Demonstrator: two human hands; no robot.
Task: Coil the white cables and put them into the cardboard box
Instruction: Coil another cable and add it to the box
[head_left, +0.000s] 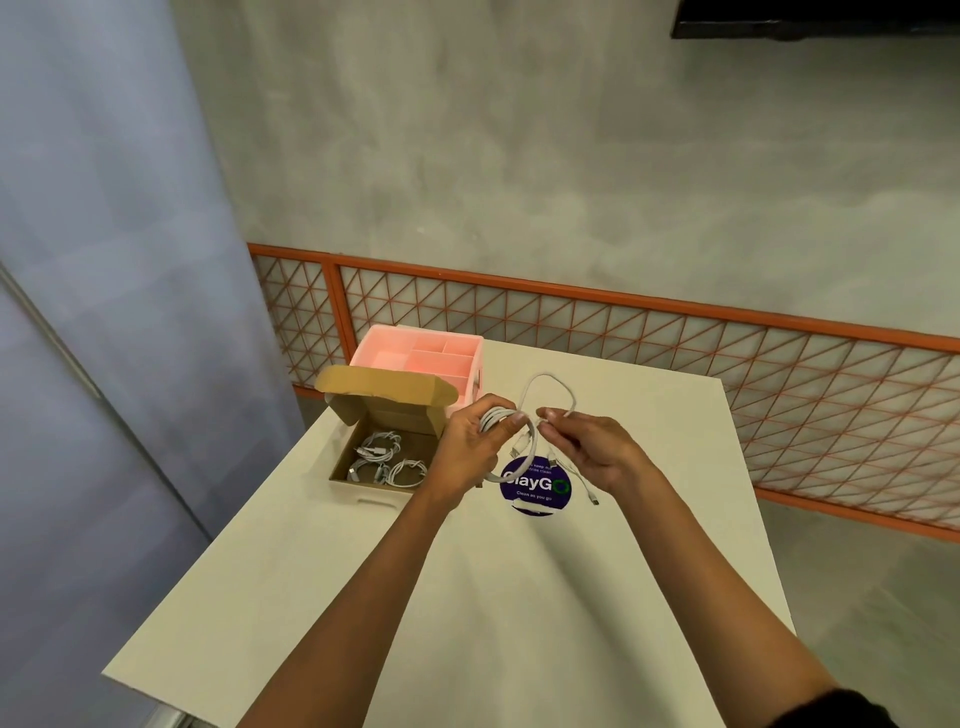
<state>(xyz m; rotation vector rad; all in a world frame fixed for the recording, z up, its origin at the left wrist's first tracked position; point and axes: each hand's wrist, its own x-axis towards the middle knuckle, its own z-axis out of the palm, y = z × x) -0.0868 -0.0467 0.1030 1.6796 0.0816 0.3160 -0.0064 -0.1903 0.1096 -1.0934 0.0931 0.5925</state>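
Observation:
Above the middle of the white table (519, 571), my left hand (470, 449) grips a partly wound coil of a white cable (550, 387). A free loop of that cable arches up between both hands. My right hand (589, 449) pinches the cable just right of the coil, and a loose end with a plug hangs below it. The open cardboard box (371, 491) stands to the left of my left hand, its lid folded back. Several coiled white cables (387, 460) lie inside it.
A pink plastic organiser (431, 358) with compartments stands behind the box at the table's far left. A round purple sticker (535, 488) lies on the table under my hands. An orange lattice railing (675, 332) runs beyond the table's far edge.

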